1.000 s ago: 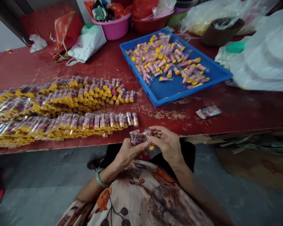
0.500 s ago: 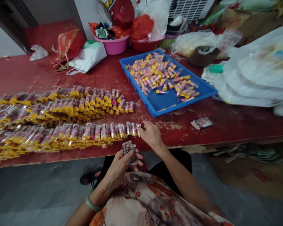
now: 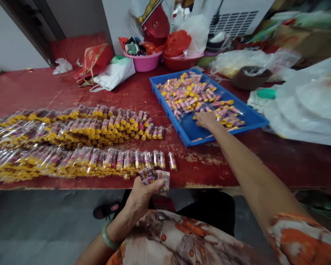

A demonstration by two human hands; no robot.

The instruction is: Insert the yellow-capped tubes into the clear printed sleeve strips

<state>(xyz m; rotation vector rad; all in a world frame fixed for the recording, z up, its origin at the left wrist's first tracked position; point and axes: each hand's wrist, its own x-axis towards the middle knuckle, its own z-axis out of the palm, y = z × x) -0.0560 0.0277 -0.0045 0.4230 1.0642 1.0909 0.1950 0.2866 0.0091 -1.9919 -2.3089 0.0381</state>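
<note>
My left hand (image 3: 143, 193) is closed on a few small printed cards (image 3: 163, 183), fanned slightly apart under the thumb, just off the table's front edge. In the blue tray (image 3: 183, 134) my right hand (image 3: 206, 120) reaches down with its fingers together over a small clear tube with a yellow cap (image 3: 194, 117); most of this tube is hidden. Many loose pink tubes (image 3: 193, 92) with yellow caps lie heaped behind the hand. On the table, left of the tray, are stacked rows of filled tubes (image 3: 93, 158). A single tube (image 3: 172, 161) stands apart at the right end of the front row.
The red table (image 3: 143, 99) runs across the view. At the back are a pink basin (image 3: 145, 62) of odds and ends, a red bag (image 3: 96, 59) and a white bag (image 3: 116, 73). Large white plastic bags (image 3: 306, 106) sit on the right, beside a brown bowl (image 3: 246, 79).
My right hand has left the right end of the front row and reached into the blue tray. A tube now stands there by itself. My left hand keeps the cards, now fanned wider.
</note>
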